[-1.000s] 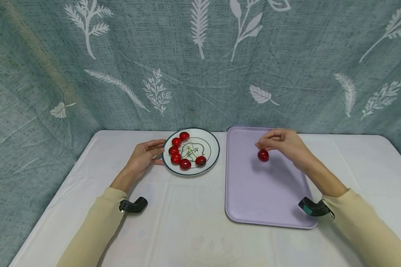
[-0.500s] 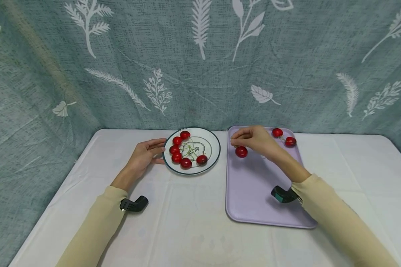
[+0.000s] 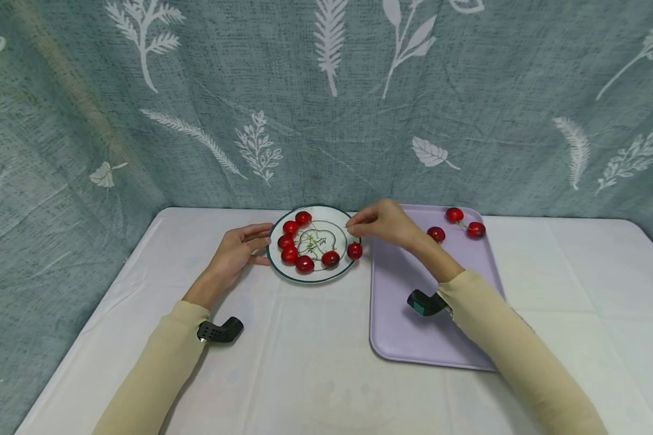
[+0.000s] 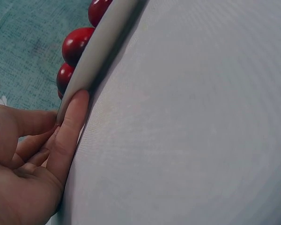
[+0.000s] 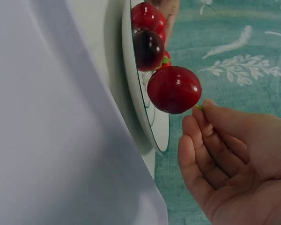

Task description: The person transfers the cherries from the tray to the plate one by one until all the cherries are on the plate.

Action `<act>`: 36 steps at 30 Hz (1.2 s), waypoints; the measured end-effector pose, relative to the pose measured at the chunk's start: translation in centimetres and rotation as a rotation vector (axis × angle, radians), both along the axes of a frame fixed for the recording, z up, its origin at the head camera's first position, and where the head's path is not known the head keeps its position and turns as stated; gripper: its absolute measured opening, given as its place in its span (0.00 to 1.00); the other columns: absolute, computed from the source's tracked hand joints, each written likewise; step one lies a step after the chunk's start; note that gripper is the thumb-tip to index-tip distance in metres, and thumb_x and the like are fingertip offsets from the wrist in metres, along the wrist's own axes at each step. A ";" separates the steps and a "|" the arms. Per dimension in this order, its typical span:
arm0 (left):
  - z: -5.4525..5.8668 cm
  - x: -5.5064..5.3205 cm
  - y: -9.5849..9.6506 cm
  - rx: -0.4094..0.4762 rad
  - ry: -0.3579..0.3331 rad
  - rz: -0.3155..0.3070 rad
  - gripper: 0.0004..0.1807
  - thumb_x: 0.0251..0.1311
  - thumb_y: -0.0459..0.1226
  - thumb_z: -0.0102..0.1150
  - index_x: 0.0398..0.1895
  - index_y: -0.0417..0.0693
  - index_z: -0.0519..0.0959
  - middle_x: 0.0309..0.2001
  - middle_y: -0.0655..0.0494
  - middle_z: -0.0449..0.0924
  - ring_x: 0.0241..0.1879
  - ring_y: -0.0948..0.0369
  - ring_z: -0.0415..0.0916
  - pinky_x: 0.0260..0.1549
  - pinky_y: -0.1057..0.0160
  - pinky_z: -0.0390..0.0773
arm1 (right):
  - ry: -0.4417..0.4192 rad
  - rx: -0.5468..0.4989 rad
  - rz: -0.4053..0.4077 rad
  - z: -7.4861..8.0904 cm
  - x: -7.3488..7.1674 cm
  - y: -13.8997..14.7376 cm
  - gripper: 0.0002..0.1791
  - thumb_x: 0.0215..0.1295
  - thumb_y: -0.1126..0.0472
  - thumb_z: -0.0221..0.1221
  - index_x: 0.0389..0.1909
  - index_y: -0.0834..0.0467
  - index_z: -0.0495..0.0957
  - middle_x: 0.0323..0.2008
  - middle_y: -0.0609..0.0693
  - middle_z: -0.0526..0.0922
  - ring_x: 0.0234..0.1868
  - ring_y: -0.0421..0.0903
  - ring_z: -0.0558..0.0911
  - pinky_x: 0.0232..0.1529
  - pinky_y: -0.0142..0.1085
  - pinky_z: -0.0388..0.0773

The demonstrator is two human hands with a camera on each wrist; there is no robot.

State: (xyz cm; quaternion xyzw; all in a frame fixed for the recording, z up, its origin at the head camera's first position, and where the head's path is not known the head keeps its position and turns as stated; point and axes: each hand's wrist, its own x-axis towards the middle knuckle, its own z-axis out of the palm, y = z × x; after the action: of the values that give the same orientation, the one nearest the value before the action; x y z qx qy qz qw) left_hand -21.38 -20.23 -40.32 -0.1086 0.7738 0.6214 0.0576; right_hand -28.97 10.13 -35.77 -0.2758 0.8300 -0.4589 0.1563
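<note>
A white plate (image 3: 336, 275) with a dark green rim holds several red cherries (image 3: 289, 255), with green stems toward its middle. My left hand (image 3: 233, 254) holds the plate's left edge. In the left wrist view, one finger (image 4: 72, 117) lies along the plate's outer wall and others meet the rim. With thumb and fingertip, my right hand (image 3: 383, 222) pinches a cherry (image 5: 174, 90) by its stem. That cherry hangs at the plate's right rim; contact with the plate cannot be told. Three cherries (image 3: 476, 230) lie on the lilac tray (image 3: 413, 329), one partly behind the right wrist.
A white cloth (image 3: 305, 350) covers the table under the plate and tray. Behind stands a grey-green curtain (image 3: 305, 151) printed with white leaves. Each wrist wears a black camera (image 3: 427, 303).
My right hand has carried the cherry left, from above the tray to the plate's right edge. This uncovers cherries on the tray. My left hand stays at the plate.
</note>
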 end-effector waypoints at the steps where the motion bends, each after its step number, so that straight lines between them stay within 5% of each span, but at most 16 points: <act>1: 0.0 0.0 0.0 0.002 0.001 0.000 0.25 0.71 0.30 0.49 0.70 0.39 0.66 0.65 0.42 0.69 0.50 0.56 0.78 0.37 0.61 0.87 | -0.006 -0.010 0.002 -0.1 -0.1 -0.2 0.12 0.64 0.62 0.65 0.43 0.65 0.86 0.37 0.53 0.88 0.33 0.37 0.79 0.35 0.31 0.76; 5: -0.1 0.2 0.0 0.000 0.000 0.001 0.25 0.71 0.30 0.49 0.70 0.39 0.66 0.65 0.42 0.69 0.47 0.59 0.79 0.37 0.61 0.87 | -0.038 -0.045 0.017 -0.6 -0.4 -1.1 0.11 0.64 0.64 0.65 0.43 0.67 0.86 0.31 0.54 0.88 0.31 0.38 0.81 0.39 0.38 0.83; 9: -0.1 0.2 -0.1 0.002 0.005 0.001 0.25 0.71 0.30 0.49 0.70 0.39 0.66 0.65 0.42 0.69 0.46 0.59 0.79 0.37 0.61 0.87 | -0.027 -0.034 0.017 -1.2 -0.5 -2.1 0.10 0.63 0.65 0.65 0.41 0.67 0.86 0.26 0.53 0.86 0.28 0.40 0.79 0.34 0.35 0.81; 20: 0.0 0.1 0.0 0.008 0.001 0.006 0.25 0.70 0.29 0.49 0.70 0.39 0.66 0.66 0.42 0.68 0.50 0.55 0.78 0.37 0.60 0.87 | 0.110 0.158 0.016 -2.4 0.1 -4.8 0.07 0.61 0.61 0.67 0.35 0.60 0.89 0.32 0.50 0.88 0.30 0.37 0.78 0.28 0.25 0.71; 36: -0.2 0.2 0.1 0.002 0.011 0.008 0.25 0.71 0.29 0.49 0.70 0.39 0.66 0.66 0.41 0.68 0.51 0.55 0.77 0.38 0.61 0.87 | 0.044 0.222 -0.040 -2.2 0.1 -6.0 0.07 0.61 0.59 0.68 0.35 0.59 0.89 0.32 0.50 0.88 0.35 0.40 0.78 0.31 0.26 0.70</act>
State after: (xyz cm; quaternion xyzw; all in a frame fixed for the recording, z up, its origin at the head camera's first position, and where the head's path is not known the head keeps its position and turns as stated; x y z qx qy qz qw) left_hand -21.23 -20.17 -40.53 -0.1083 0.7730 0.6230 0.0512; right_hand -28.90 4.14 -37.95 -0.2503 0.8844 -0.3608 0.1585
